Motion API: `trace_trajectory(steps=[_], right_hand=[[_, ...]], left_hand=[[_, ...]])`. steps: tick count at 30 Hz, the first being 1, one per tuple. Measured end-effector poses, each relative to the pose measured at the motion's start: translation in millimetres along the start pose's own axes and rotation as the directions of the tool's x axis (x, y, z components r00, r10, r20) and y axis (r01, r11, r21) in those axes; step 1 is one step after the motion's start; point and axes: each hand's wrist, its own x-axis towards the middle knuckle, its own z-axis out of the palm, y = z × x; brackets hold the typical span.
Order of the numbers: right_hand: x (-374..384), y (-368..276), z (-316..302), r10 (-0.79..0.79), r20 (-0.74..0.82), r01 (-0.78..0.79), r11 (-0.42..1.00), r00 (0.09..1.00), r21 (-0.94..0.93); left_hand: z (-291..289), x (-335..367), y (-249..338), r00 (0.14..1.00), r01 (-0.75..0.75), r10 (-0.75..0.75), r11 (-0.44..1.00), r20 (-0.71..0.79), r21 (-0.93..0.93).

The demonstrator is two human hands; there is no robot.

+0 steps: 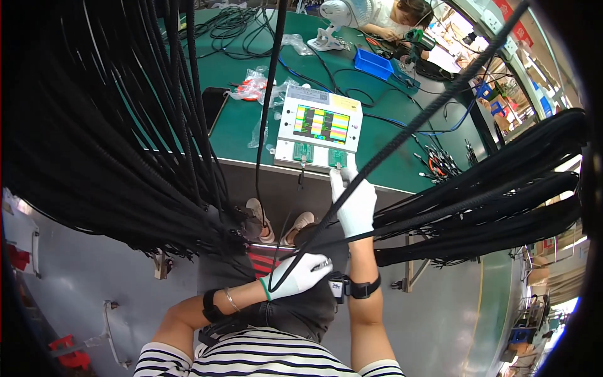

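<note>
A white cable tester (321, 125) with a lit colour screen stands at the front edge of the green table. My right hand (357, 206), in a white glove, reaches up to the tester's right green circuit board (338, 157). Its fingers are closed on a small cable plug (339, 167) at that board, partly hidden by them. Another plug (303, 166) sits at the left board, its short end hanging over the edge. Low over my lap, my left hand (295, 276), also gloved, is closed around a metallic cable connector (323, 265). A black braided cable (402, 135) slants across the view towards my left hand.
Thick bundles of black cables (81, 151) hang at the left, with more bundles (490, 207) at the right. On the green table (239, 135) are a phone (215, 107), plastic bags, a blue tray (374, 64) and a fan (339, 16). A person works across the table.
</note>
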Motion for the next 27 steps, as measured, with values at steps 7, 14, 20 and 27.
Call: trace_trajectory(steps=[7,14,20,27], right_hand=[[17,-99,-190,-0.699,-0.400,0.475,0.705,0.593,-0.527],[76,-139,-338,-0.925,-0.145,0.016,0.161,0.351,-0.987],[77,-171,-306,-0.798,-0.341,0.436,0.570,0.498,-0.697],[76,-134,-255,-0.585,-0.653,0.691,0.711,0.482,-0.127]], left_hand=[[-113,-20,27,0.664,-0.624,-0.208,0.375,-0.718,-0.686],[-89,3,50,0.859,-0.407,-0.124,0.422,-0.497,-0.810],[-47,32,59,0.968,-0.191,-0.028,0.554,-0.248,-0.810],[-17,36,34,0.998,0.046,-0.064,0.591,0.010,-0.805]])
